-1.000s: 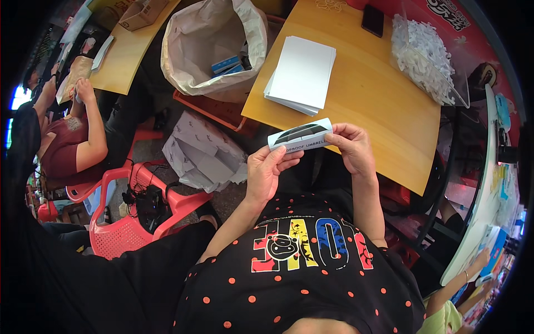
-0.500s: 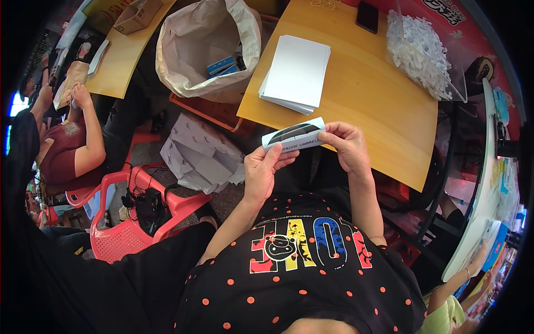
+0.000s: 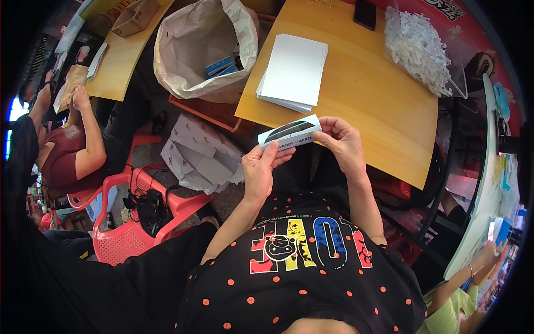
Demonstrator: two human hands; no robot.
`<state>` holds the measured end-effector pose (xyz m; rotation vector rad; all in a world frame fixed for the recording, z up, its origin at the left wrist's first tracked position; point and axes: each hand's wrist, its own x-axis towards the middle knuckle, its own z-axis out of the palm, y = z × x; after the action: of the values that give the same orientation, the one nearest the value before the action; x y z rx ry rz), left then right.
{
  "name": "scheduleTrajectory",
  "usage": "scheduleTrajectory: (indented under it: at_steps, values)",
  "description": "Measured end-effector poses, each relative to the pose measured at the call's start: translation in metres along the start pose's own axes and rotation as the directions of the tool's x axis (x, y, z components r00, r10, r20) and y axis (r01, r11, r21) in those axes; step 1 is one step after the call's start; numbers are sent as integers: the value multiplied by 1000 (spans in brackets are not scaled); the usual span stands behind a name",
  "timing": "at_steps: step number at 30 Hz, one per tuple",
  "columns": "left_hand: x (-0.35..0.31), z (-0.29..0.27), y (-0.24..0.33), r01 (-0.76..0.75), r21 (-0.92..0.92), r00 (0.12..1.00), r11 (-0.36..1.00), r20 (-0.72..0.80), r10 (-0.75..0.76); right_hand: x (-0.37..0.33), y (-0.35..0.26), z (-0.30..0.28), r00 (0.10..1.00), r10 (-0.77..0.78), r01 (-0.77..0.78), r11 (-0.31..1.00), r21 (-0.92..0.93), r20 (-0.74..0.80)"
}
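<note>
Just off the near edge of the table, both my hands hold a slim light-blue paper carton point(image 3: 290, 133) with a dark domed picture on its upper side. My left hand point(image 3: 261, 168) grips its left end, thumb in front and fingers beneath. At the other end, my right hand point(image 3: 344, 143) pinches the corner between thumb and fingers. The far side of the carton is hidden. Beyond it, a stack of flat white sheets point(image 3: 293, 69) lies on the yellow wooden table point(image 3: 367, 119), its edges slightly uneven.
A large whitish sack point(image 3: 183, 83) with blue boxes point(image 3: 221, 67) inside stands left of the table. Clear plastic bin point(image 3: 459, 78) holds many small white pieces; a phone point(image 3: 365, 15) lies nearby. Red chair point(image 3: 119, 242) and crumpled white package point(image 3: 200, 153) sit left. People work at both sides.
My hands and the carton have shifted slightly left. The right fingers have moved on its end, and its right end shows more. At the right, another person's hands have moved.
</note>
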<state>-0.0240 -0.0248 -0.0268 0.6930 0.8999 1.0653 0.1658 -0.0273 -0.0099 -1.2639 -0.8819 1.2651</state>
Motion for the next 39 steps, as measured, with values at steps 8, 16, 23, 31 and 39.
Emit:
scheduleTrajectory:
  at_steps: [8, 16, 23, 31, 39]
  values:
    - [-3, 3, 4, 18, 36, 997, 999, 72, -20, -1, 5, -5, 999, 32, -31, 999, -40, 33]
    - [-3, 2, -1, -41, 81, 998, 996, 40, 38, 1, 6, -5, 995, 88, -87, 996, -26, 55]
    - [-1, -6, 5, -230, 265, 973, 936, 39, 228, -5, -18, 2, 847, -504, 465, 549, -695, 169]
    - [0, -3, 12, -537, 654, 821, 533, 258, 510, 3, -18, -13, 670, -540, 711, 269, -650, 509]
    - [1, 11, 22, -522, 666, 823, 534, 230, 519, 15, -18, -15, 610, -551, 771, 248, -586, 569]
